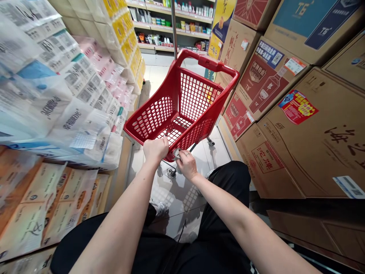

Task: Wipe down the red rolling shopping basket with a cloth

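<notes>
Gripping the near rim of a red plastic shopping trolley, the person's left hand sits closed, its fingers curled over the edge. The right hand is just beside it, with its fingertips drawn together on a small grey object at the same rim (too small and crumpled-looking to say what it is), and a ring shows on one finger. The trolley stands upright on the pale floor tiles directly in front of the person, between two walls of stock, with its mesh sides and a raised far handle; one of its small castors shows below the right side. On the left rise stacks of plastic-wrapped tissue packs, with tan-and-orange packs beneath them. On the right, brown cardboard cartons are piled high, some printed with red bottle pictures and one carrying a red promotional sticker. Store shelves lined with bottles and packets stand beyond the trolley. The person's black shorts fill the lower middle of the view, and a sneaker shows below the hands.
</notes>
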`<control>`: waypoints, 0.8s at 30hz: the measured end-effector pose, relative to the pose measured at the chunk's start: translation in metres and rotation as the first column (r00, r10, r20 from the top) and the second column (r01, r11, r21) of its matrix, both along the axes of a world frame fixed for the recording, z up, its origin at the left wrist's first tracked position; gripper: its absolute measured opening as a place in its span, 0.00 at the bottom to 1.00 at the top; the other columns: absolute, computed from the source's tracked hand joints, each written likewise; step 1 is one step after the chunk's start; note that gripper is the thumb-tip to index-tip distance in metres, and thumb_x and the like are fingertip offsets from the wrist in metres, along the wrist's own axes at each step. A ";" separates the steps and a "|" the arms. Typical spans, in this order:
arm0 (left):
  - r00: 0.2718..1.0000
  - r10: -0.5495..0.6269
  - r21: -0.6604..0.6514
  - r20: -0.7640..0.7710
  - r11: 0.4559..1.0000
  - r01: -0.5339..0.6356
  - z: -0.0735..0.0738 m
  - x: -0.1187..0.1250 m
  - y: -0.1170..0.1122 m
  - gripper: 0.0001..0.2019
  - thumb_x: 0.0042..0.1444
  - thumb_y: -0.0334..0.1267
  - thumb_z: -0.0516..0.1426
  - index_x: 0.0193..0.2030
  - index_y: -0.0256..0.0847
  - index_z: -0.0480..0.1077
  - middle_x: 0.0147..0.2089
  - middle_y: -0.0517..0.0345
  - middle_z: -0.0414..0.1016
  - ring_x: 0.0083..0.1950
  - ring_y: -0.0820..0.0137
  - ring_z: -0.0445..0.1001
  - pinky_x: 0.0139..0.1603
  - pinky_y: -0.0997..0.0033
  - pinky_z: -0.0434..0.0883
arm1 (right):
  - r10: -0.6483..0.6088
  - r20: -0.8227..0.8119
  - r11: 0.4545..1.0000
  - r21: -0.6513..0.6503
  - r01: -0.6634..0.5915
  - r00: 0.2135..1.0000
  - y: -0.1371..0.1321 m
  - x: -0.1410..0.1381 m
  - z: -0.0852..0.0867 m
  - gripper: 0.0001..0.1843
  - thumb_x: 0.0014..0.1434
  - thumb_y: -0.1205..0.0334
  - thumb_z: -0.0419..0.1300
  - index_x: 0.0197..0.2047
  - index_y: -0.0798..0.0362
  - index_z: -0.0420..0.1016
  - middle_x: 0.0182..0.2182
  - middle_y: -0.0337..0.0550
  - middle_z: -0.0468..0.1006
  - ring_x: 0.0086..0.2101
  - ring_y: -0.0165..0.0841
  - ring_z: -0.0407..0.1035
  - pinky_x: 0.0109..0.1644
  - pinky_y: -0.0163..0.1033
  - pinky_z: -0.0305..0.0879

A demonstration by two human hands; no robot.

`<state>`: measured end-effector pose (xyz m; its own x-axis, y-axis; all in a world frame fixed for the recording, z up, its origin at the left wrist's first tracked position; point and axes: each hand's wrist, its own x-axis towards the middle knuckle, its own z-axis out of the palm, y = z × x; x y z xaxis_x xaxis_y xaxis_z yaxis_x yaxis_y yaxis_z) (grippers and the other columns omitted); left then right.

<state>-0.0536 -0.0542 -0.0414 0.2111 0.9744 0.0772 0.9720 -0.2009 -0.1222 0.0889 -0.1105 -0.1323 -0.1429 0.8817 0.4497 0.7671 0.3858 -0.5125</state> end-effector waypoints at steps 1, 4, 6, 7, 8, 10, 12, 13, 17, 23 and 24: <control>1.000 -0.005 -0.001 -0.005 1.000 0.005 0.000 -0.001 0.000 0.28 0.62 0.33 0.34 0.48 0.29 0.74 0.39 0.36 0.79 0.41 0.51 0.77 0.38 0.59 0.59 | -0.006 0.007 1.000 -0.019 0.006 1.000 0.001 -0.001 0.000 0.15 0.62 0.68 0.53 0.50 0.56 0.74 0.47 0.50 0.75 0.50 0.37 0.66 0.58 0.39 0.64; 1.000 -0.017 -0.005 -0.017 1.000 0.017 -0.001 -0.002 0.002 0.28 0.62 0.33 0.34 0.47 0.29 0.74 0.39 0.36 0.79 0.40 0.51 0.77 0.37 0.59 0.59 | 0.050 0.085 0.997 -0.068 -0.044 0.995 0.002 -0.003 0.003 0.16 0.64 0.67 0.52 0.53 0.54 0.74 0.50 0.49 0.74 0.50 0.37 0.66 0.57 0.39 0.66; 1.000 -0.007 -0.004 -0.017 1.000 0.007 -0.002 -0.003 0.003 0.28 0.62 0.33 0.34 0.46 0.29 0.75 0.39 0.37 0.79 0.40 0.51 0.77 0.36 0.59 0.59 | 0.073 0.125 0.994 -0.092 -0.062 0.990 0.003 -0.003 0.007 0.16 0.64 0.67 0.52 0.53 0.52 0.74 0.51 0.48 0.74 0.50 0.37 0.66 0.53 0.38 0.67; 1.000 0.004 -0.002 -0.013 1.000 -0.004 -0.002 -0.003 0.004 0.28 0.62 0.33 0.34 0.46 0.30 0.75 0.39 0.37 0.79 0.40 0.51 0.77 0.36 0.59 0.59 | 0.078 0.132 0.993 -0.097 -0.066 0.988 0.004 -0.002 0.008 0.16 0.64 0.67 0.52 0.52 0.51 0.75 0.51 0.48 0.74 0.50 0.36 0.66 0.52 0.38 0.68; 1.000 0.016 -0.001 -0.006 1.000 -0.016 -0.002 -0.002 0.005 0.28 0.62 0.34 0.34 0.45 0.30 0.75 0.38 0.37 0.79 0.40 0.52 0.77 0.36 0.59 0.59 | 0.089 0.133 0.992 -0.098 -0.076 0.987 0.004 -0.001 0.010 0.14 0.63 0.66 0.53 0.50 0.50 0.76 0.50 0.47 0.74 0.50 0.36 0.66 0.51 0.37 0.68; 0.999 0.044 -0.002 0.015 0.999 -0.044 -0.001 -0.001 0.005 0.30 0.63 0.35 0.33 0.43 0.30 0.76 0.38 0.38 0.79 0.40 0.52 0.77 0.37 0.59 0.59 | 0.123 0.107 0.990 -0.083 -0.114 0.987 0.004 0.003 0.013 0.12 0.62 0.66 0.55 0.45 0.49 0.77 0.48 0.45 0.75 0.48 0.35 0.68 0.52 0.37 0.67; 0.997 0.073 -0.001 0.038 0.997 -0.073 -0.001 0.002 0.005 0.32 0.64 0.37 0.32 0.41 0.30 0.77 0.36 0.38 0.79 0.40 0.52 0.77 0.37 0.59 0.59 | 0.116 0.028 0.992 -0.051 -0.114 0.993 0.004 0.008 0.015 0.10 0.61 0.66 0.55 0.43 0.49 0.76 0.45 0.44 0.76 0.46 0.34 0.69 0.52 0.36 0.67; 0.995 0.085 0.000 0.048 0.996 -0.085 0.000 0.003 0.004 0.32 0.64 0.38 0.32 0.40 0.30 0.77 0.36 0.38 0.79 0.40 0.52 0.77 0.37 0.59 0.59 | 0.081 -0.028 0.996 -0.025 -0.081 0.996 0.005 0.010 0.018 0.10 0.61 0.66 0.55 0.44 0.50 0.76 0.45 0.44 0.76 0.45 0.34 0.69 0.52 0.36 0.67; 0.996 0.070 0.018 0.057 0.997 -0.072 0.000 0.005 0.001 0.32 0.64 0.38 0.32 0.41 0.31 0.77 0.37 0.37 0.79 0.40 0.52 0.77 0.37 0.59 0.59 | -0.104 -0.189 0.986 0.111 0.127 0.976 0.018 0.018 0.036 0.14 0.65 0.66 0.50 0.50 0.55 0.73 0.47 0.51 0.74 0.49 0.36 0.66 0.57 0.41 0.65; 0.994 0.092 0.032 0.050 0.995 -0.094 0.002 0.004 0.002 0.31 0.64 0.36 0.32 0.42 0.31 0.77 0.36 0.37 0.79 0.38 0.53 0.77 0.36 0.60 0.59 | -0.059 0.162 0.990 0.134 0.037 0.985 0.045 0.023 0.079 0.17 0.66 0.65 0.52 0.56 0.50 0.71 0.50 0.48 0.72 0.52 0.39 0.61 0.58 0.43 0.63; 0.993 0.100 0.031 0.054 0.994 -0.102 0.003 0.004 0.002 0.31 0.64 0.36 0.33 0.42 0.31 0.77 0.36 0.37 0.79 0.38 0.53 0.77 0.36 0.60 0.59 | -0.056 0.229 0.993 0.115 0.030 0.972 0.048 0.022 0.084 0.16 0.66 0.64 0.52 0.55 0.50 0.72 0.49 0.48 0.72 0.51 0.40 0.61 0.56 0.43 0.63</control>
<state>-0.0499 -0.0520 -0.0389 0.1064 0.9872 0.1185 0.9923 -0.0979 -0.0755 0.1111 -0.0624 -0.0478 -0.2171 0.8361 0.5038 0.8770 0.3937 -0.2753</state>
